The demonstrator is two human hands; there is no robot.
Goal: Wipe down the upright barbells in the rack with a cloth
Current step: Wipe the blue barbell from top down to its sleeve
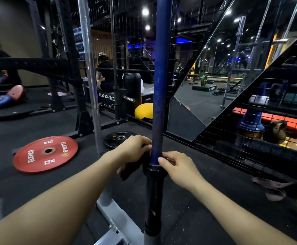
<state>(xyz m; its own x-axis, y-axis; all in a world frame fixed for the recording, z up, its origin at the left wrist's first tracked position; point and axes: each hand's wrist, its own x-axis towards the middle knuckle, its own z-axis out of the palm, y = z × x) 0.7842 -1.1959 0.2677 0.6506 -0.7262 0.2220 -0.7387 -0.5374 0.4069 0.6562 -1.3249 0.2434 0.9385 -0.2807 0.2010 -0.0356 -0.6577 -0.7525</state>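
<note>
1. We judge the main risk to be the blue barbell tipping. It stands upright with its black sleeve running down toward the grey rack base at the bottom edge of the view. Both our hands work low on it, so a hard sideways rub could lever the top over toward the mirror or the wire mesh.

2. We could also lose the dark cloth. It hangs bunched under our left hand, and if the grasp slackens it would drop to the black floor and pick up grit.

3. A pinch is possible too. Our right hand sits just above the collar where shaft meets sleeve, so a slide downward could catch its fingertips there.

4. The left hand is curled round the cloth and presses it against the left side of the blue shaft, just above the collar.

5. The right hand touches the shaft's right side with its thumb. Its fingers are curled, but we cannot tell whether they hold a fold of cloth.

6. The silver barbell stands upright to the left, well apart from both hands. A red plate and a small black plate lie flat on the floor near it.
</note>
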